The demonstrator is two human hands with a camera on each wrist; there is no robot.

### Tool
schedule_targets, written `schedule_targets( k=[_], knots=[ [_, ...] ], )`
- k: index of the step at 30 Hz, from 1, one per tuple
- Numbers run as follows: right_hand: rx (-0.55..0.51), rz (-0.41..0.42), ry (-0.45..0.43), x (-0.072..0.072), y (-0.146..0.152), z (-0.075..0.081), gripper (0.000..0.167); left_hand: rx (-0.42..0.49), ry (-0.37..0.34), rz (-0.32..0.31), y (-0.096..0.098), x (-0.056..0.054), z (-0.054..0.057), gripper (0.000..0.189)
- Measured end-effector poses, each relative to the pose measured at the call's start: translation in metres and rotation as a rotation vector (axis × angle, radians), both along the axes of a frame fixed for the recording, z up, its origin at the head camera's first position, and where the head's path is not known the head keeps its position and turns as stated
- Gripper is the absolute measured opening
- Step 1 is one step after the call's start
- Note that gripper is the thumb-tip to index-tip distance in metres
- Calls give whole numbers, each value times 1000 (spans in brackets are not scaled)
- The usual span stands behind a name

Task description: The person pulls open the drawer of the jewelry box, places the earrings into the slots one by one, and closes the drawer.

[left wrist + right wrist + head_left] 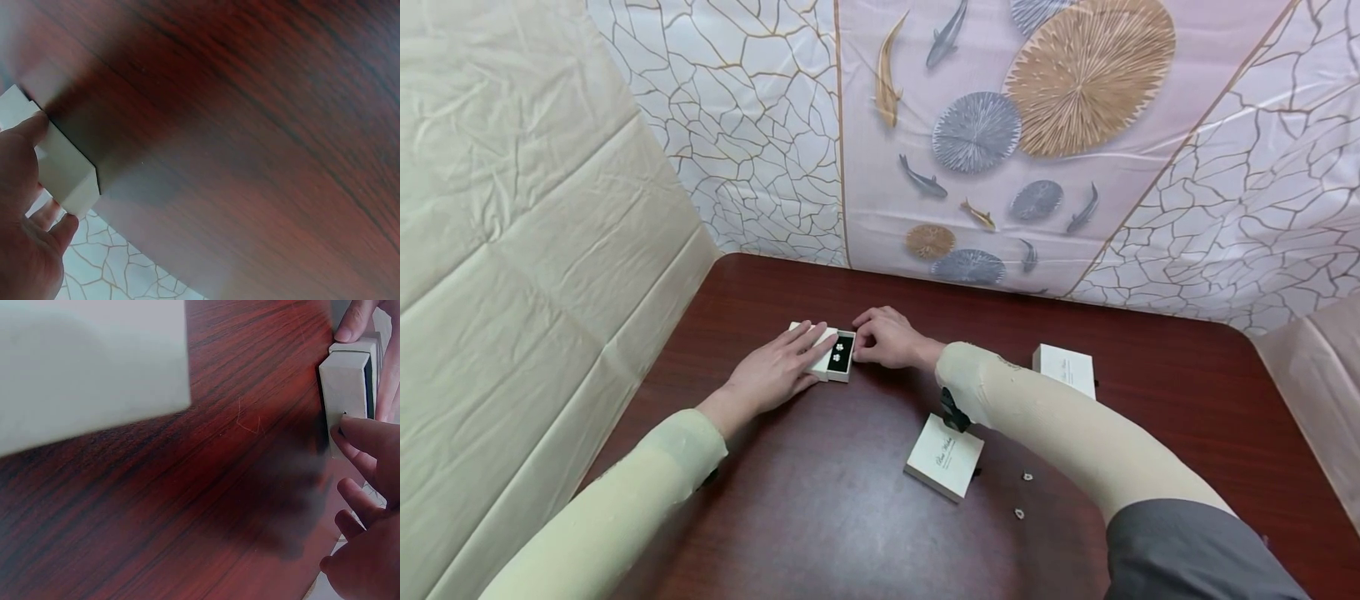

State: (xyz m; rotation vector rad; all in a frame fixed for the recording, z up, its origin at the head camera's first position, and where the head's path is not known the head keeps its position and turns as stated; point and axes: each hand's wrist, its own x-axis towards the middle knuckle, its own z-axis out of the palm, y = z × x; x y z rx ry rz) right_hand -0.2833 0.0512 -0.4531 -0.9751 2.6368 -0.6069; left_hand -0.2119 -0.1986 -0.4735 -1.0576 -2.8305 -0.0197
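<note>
Drawer-style jewellery box (344, 381): matt whitish card, smooth; insert (845, 358) matt black. Worktop (820, 500): dark wood-grain, slight sheen. Backdrop (865, 167), top of frame: creased printed cloth.

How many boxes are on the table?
3: the partly open box under the left hand, the near box mid-table, the right box partly behind the right sleeve. Others may be hidden.

Glossy reddish-brown table (820, 508) before fish-patterned backdrop (992, 192), creased cream sheet (520, 242) alongside.

Held box (70, 164) partly under left fingers (31, 132)
</note>
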Motion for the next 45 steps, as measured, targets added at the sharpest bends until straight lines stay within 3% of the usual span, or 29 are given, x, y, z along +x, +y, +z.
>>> schedule_targets(
  k=[25,45],
  knots=[
    [5,-5,-7,1,-11,4,14,0,-39,30,1,1,2,68],
    [5,-35,-15,0,-29,0,21,-2,-30,33,1,0,0,68]
  ],
)
